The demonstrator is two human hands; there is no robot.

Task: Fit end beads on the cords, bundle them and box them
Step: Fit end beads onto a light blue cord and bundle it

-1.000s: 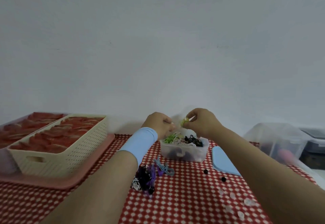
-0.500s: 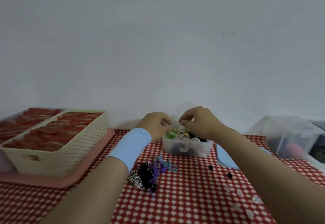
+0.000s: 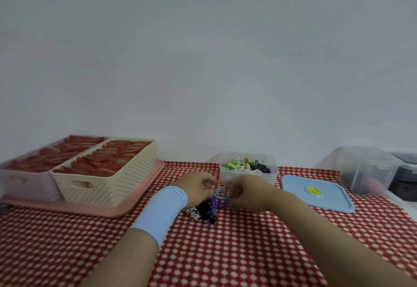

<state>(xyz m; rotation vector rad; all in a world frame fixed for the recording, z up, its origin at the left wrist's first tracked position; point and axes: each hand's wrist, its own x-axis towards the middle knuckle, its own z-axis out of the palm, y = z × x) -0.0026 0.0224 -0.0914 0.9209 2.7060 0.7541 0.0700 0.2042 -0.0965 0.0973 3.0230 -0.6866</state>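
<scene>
Your left hand (image 3: pixel 198 185) and right hand (image 3: pixel 246 193) pinch one pale cord (image 3: pixel 219 193); it looks limp and light, so grip near its end.

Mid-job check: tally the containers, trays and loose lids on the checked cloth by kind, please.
Plastic baskets: 2 (cream perforated basket, pale lilac basket)
Clear plastic tubs: 2 (small clear tub of cords, large clear bin)
Trays: 1 (pink plastic tray)
Loose lids: 1 (blue square lid)
Total: 6
</scene>
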